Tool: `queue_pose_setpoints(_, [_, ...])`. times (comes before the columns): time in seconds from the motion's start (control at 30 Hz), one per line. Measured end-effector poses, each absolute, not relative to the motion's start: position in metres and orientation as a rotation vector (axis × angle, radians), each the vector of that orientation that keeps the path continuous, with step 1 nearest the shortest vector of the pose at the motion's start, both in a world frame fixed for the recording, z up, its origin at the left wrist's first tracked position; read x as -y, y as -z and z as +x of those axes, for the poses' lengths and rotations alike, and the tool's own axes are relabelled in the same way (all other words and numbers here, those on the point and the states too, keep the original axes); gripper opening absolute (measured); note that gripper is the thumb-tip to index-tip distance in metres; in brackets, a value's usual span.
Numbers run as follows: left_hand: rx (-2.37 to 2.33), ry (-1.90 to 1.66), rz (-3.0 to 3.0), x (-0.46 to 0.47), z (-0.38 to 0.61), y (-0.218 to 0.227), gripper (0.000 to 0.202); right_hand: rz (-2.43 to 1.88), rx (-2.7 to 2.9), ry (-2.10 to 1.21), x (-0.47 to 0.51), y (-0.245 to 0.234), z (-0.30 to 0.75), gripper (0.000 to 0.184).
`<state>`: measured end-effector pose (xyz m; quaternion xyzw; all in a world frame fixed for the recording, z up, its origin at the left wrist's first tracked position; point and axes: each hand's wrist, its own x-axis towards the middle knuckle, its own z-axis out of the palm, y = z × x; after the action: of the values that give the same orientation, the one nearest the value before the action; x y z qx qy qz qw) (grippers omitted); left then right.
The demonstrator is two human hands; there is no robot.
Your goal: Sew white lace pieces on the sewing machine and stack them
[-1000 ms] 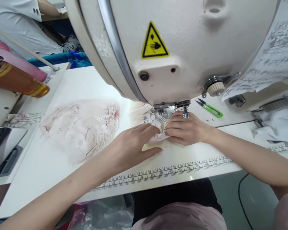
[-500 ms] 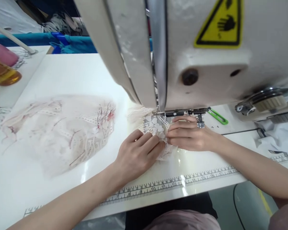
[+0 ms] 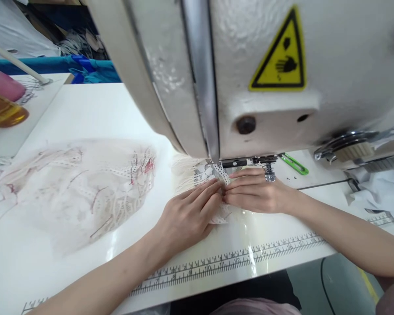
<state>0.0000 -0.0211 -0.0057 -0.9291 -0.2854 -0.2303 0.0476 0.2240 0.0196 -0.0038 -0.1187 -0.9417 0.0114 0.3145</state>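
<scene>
With fingers close together, our left hand (image 3: 188, 213) and right hand (image 3: 258, 193) are touching the lace (image 3: 202, 172) partly under the sewing machine (image 3: 272, 114), though we cannot tell if they are pinching, and we should be gently holding it flat.

Pink container (image 3: 3, 85) beside amber container (image 3: 5, 109)

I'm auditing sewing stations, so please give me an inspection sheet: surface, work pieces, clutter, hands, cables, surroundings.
Surface: white tabletop, black ruler scale along its near edge.
Job's things: white lace below the off-white metal sewing machine; sheer pale lace-trimmed fabric to its left.
Clutter: green-handled snips beyond the right hand.
Hands: left hand and right hand both touch the lace.
Cables: thin black cable below the table, at right.
Surroundings: teal cloth beyond the table.
</scene>
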Motion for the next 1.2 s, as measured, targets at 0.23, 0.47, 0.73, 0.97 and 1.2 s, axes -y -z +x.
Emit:
queue_pose_setpoints(0.23, [0.914,0.686,-2.843,0.021,0.002,0.002,0.023,-0.345,2.481,0.033,-0.019,0.0,0.222,0.01])
queue_pose_setpoints(0.47, [0.962,0.726,-2.858,0.021,0.006,0.004,0.026,-0.404,2.429,0.091,-0.02,0.001,0.223,0.009])
queue_pose_setpoints(0.73, [0.989,0.729,-2.876,0.019,0.009,0.006,0.027,-0.536,2.416,0.324,-0.019,-0.004,0.227,0.015])
queue_pose_setpoints(0.97, [0.973,0.726,-2.887,0.018,0.009,0.006,0.029,-0.623,2.427,0.406,-0.019,-0.009,0.226,0.016])
queue_pose_setpoints(1.2, [0.955,0.762,-2.866,0.018,0.007,0.003,0.018,-0.47,2.439,0.271,-0.019,-0.003,0.224,0.011])
